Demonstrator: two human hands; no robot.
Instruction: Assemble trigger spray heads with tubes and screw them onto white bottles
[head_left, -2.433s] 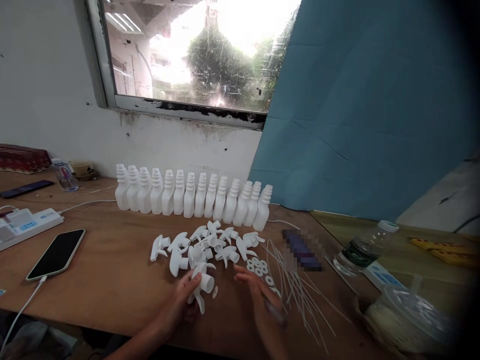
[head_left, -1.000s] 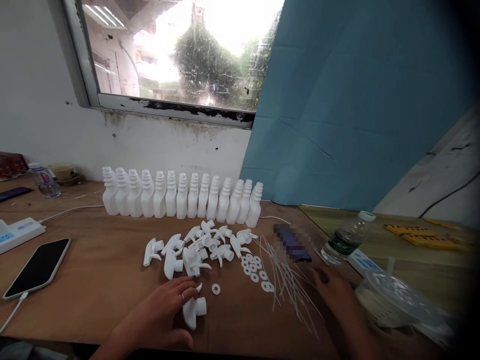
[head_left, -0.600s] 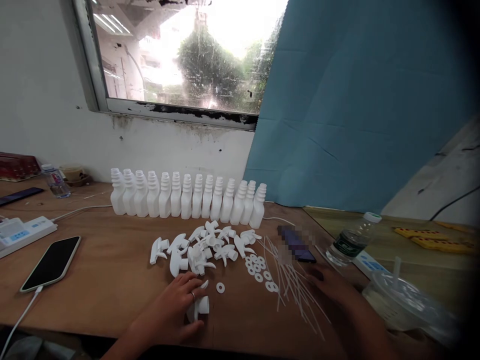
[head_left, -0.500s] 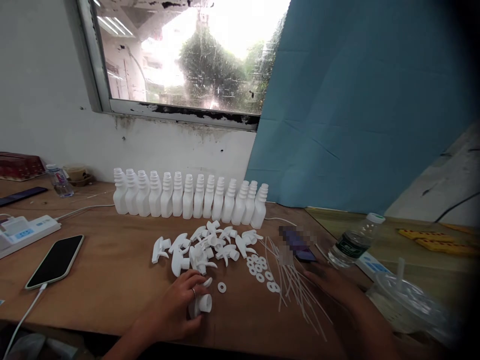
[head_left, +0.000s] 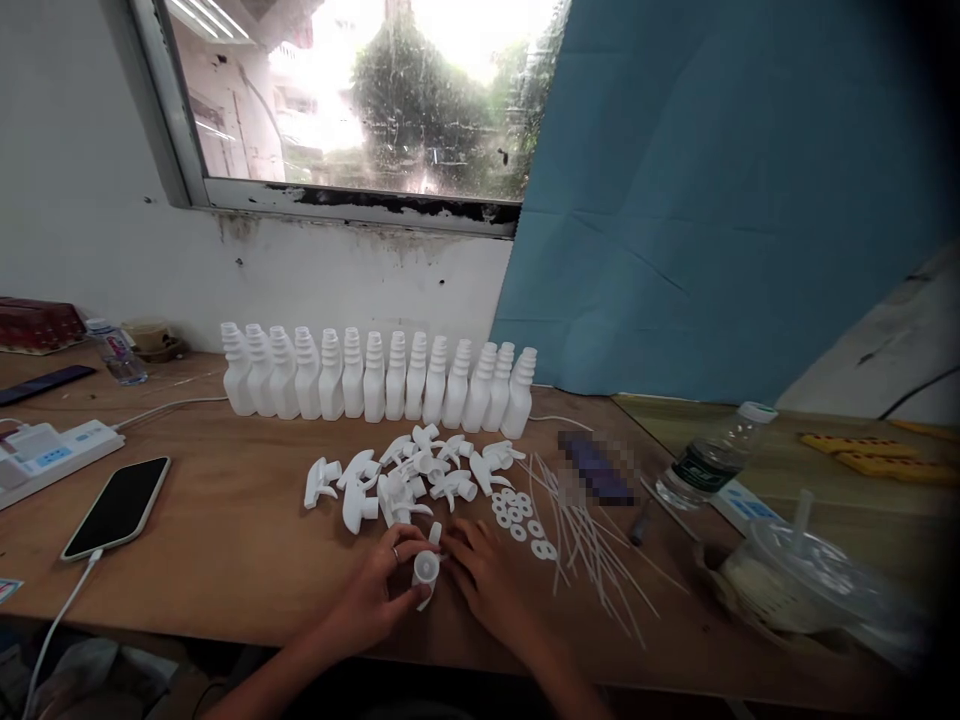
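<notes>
A white spray head [head_left: 426, 568] is held in my left hand [head_left: 379, 590], its round collar opening facing up toward me. My right hand [head_left: 484, 580] is close against its right side, fingers bent with the fingertips near the collar; whatever they pinch is too small to make out. Beyond my hands lies a pile of white spray heads [head_left: 405, 480]. White ring washers [head_left: 514, 512] are grouped right of the pile, beside a loose bundle of thin white tubes [head_left: 585, 545]. A row of white bottles [head_left: 375, 380] without caps stands upright behind.
At the left are a phone [head_left: 118, 508] on a cable and a power strip [head_left: 56, 455]. On the right stand a water bottle [head_left: 705, 465] and a lidded plastic cup [head_left: 787, 580]. A blurred purple item [head_left: 598, 468] lies behind the tubes.
My right hand has moved left from beyond the tubes to the spray head in my left hand. The spray head has turned, its opening now facing me. The single washer near my left hand no longer shows.
</notes>
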